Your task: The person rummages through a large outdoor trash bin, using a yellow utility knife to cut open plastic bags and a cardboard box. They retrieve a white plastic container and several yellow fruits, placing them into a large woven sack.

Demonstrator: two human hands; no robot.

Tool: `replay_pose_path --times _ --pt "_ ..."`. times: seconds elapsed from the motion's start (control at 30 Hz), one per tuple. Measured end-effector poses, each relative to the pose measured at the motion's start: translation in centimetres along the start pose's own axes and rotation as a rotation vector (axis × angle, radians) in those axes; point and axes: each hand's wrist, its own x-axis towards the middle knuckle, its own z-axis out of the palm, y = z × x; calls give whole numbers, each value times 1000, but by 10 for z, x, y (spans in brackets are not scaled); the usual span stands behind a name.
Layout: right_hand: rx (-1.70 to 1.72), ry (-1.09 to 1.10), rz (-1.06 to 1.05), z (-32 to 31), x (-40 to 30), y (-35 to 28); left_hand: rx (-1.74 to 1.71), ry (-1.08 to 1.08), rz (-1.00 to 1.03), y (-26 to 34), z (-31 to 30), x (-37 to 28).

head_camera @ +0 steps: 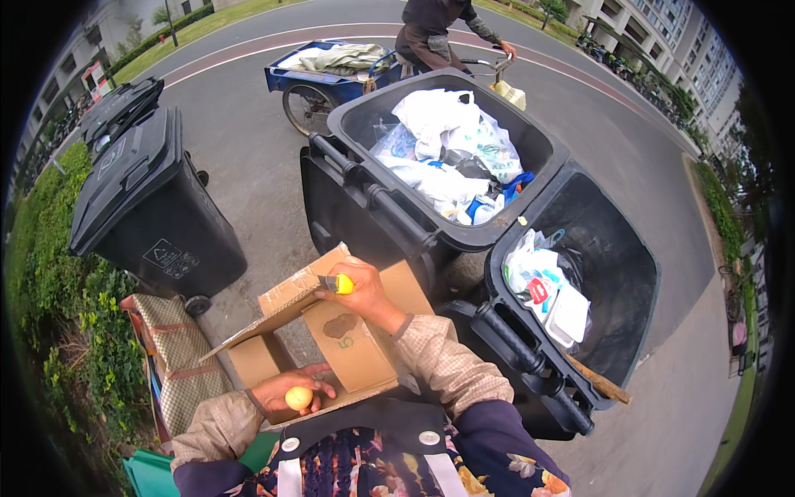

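An opened cardboard box [363,354] with a dark stain and green writing is held in front of my body. My right hand [366,292] is closed around a yellow utility knife [343,284], its dark end lying at the upper cardboard flap [292,298]. Low at the box's near left side is my left hand [292,391], with a small round yellowish thing [299,397], perhaps a fruit, held in the palm. Its fingers reach inside the box. Whether they also grip the cardboard is hard to see.
Two open wheeled bins [559,161], [649,273] hold bagged rubbish; a wooden stick [599,379] juts from the smaller. Closed bins [155,205] stand left by a hedge [56,217] and a checked bag [180,360]. Beyond, a person [428,31] is on a blue cargo tricycle [335,81].
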Motion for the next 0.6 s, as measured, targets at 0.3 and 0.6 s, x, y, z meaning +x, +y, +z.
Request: replay_pose_path --times 0.3,0.6 --pt "140 -101 217 -10 -8 15 678 102 286 10 51 2" --pt "402 -231 363 -13 -3 30 1010 47 722 35 99 62"
